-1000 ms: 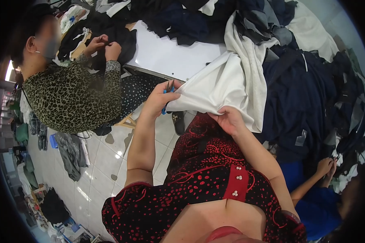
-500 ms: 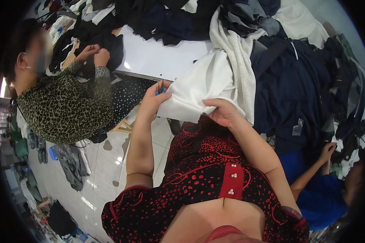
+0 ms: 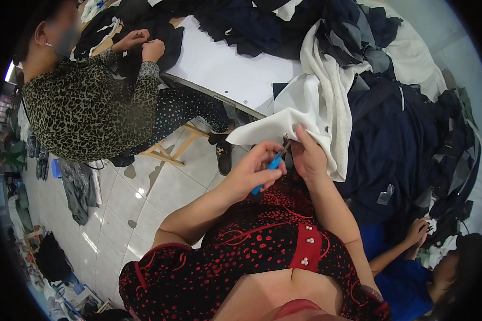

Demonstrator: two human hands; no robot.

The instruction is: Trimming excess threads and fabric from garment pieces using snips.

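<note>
In my left hand [image 3: 254, 171] is a pair of small blue-handled thread snips [image 3: 273, 162], their metal blades aimed up and to the right. The blade tips are at the lower edge of a white piece of fabric [image 3: 301, 113], close to my right fingertips. My right hand [image 3: 310, 159] pinches that edge between thumb and fingers. One corner of the fabric sticks out to the left, while the rest hangs over the table's edge beside a cream cloth strip. Whether the blades touch the fabric I cannot tell.
A white tabletop [image 3: 225, 69] lies ahead, with dark cloth [image 3: 241, 24] heaped along its back. Navy garments [image 3: 385, 144] are piled at my right. A person in leopard print [image 3: 91, 112] sits at left by a wooden stool [image 3: 168, 150]; another in blue [image 3: 404, 289] works at lower right.
My left hand has left the fabric's left corner and come right and down, bringing the snips to the edge by my right hand. My right hand still grips the fabric; its left corner now hangs free.
</note>
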